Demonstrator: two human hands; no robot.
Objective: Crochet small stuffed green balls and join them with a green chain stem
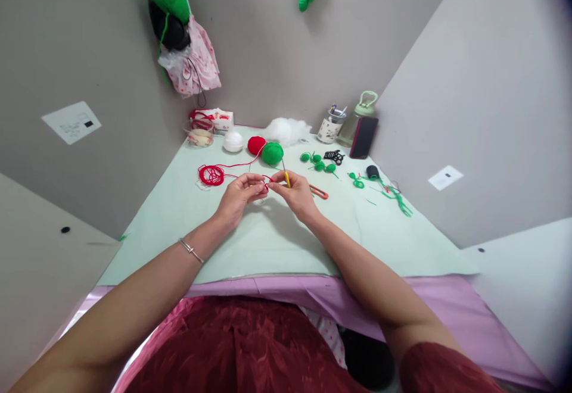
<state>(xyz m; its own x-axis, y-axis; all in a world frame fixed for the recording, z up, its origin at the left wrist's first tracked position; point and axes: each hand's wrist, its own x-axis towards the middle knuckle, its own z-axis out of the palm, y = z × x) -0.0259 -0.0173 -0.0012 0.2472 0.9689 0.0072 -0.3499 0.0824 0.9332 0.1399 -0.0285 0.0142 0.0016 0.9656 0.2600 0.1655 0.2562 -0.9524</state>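
Over the middle of the table, my left hand (236,198) pinches a small bit of red yarn (267,182) between thumb and fingers. Close beside it, my right hand (297,195) is closed on a crochet hook (287,179) with a yellow handle, its thin metal shaft pointing up and away. The right thumb and fingertip also meet at the red yarn. A red strand runs from my hands to a loose red coil (211,175) on the left. Behind the hands sit a red yarn ball (256,145) and a green yarn ball (272,153).
White stuffing (286,131), a white ball (233,141) and a clear bowl (201,137) stand at the back. An orange cutter (319,192) lies right of my hands. Further right are green knitted pieces (319,166), a phone (364,138), a bottle (353,125) and a pen cup (330,127).
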